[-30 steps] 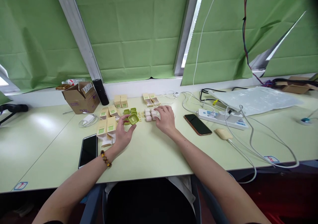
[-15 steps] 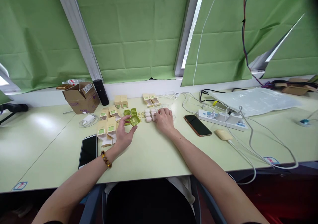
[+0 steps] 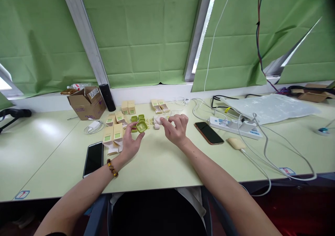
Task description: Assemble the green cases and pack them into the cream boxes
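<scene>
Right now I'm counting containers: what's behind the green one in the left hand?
Behind the held green container, other green containers show partly. It and the left hand cover the rest, so their number cannot be told.

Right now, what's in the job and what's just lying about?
Likely in the job:
- green cup, in the left hand
- pale pieces, at the right hand
- small cartons

Apparently just lying about:
- two phones
- power strip
- cardboard box
</scene>
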Available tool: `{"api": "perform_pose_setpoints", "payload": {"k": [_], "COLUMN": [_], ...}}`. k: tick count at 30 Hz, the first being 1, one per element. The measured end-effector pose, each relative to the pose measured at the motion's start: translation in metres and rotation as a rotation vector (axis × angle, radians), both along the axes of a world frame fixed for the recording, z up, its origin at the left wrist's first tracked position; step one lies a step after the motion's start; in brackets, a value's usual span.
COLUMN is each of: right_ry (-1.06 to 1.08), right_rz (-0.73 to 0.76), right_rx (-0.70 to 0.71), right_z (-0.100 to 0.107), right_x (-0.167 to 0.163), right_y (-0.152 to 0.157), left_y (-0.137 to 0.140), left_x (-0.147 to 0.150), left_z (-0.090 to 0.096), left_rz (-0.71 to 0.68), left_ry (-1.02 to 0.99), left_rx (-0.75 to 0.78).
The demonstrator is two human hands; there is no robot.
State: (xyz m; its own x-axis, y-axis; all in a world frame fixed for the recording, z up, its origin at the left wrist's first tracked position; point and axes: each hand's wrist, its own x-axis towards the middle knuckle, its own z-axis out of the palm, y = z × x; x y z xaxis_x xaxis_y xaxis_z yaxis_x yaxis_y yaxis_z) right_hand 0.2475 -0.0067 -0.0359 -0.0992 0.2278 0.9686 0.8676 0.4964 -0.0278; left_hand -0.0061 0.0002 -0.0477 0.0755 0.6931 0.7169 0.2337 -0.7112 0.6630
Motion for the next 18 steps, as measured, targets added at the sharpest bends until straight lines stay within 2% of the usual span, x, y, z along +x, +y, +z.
{"api": "perform_pose_setpoints", "payload": {"k": [4,6,8,10,13,15,18], "right_ry": [0.104,0.282,0.579,0.876,1.200,1.329,1.407], "right_rz": [0.138,0.282,0.519,0.863,1.264,1.380,1.418], "right_rx": [0.028,-0.044,-0.242,-0.477,-0.795,-0.887,-0.929], "right_z": [0.004,0.010,0.016,0.020,0.023,0.024,0.025], "right_x": [-0.015,-0.026,-0.038,-0.046,-0.049,-0.048,-0.047], "right_y": [-0.013,-0.020,-0.025,-0.027,-0.026,-0.027,-0.028], "left_y": [0.000,-0.001,-0.002,-0.003,-0.004,-0.004,-0.005], "left_x": [0.000,0.000,0.000,0.000,0.002,0.003,0.004], "left_z": [0.000,0.001,0.001,0.002,0.004,0.005,0.006], "left_rz": [-0.011,-0.017,-0.022,-0.039,-0.118,-0.194,-0.284], "left_ry": [-0.002,-0.003,-0.008,-0.025,-0.088,-0.137,-0.175], "left_rx": [0.009,0.012,0.004,-0.009,-0.015,-0.006,-0.001]}}
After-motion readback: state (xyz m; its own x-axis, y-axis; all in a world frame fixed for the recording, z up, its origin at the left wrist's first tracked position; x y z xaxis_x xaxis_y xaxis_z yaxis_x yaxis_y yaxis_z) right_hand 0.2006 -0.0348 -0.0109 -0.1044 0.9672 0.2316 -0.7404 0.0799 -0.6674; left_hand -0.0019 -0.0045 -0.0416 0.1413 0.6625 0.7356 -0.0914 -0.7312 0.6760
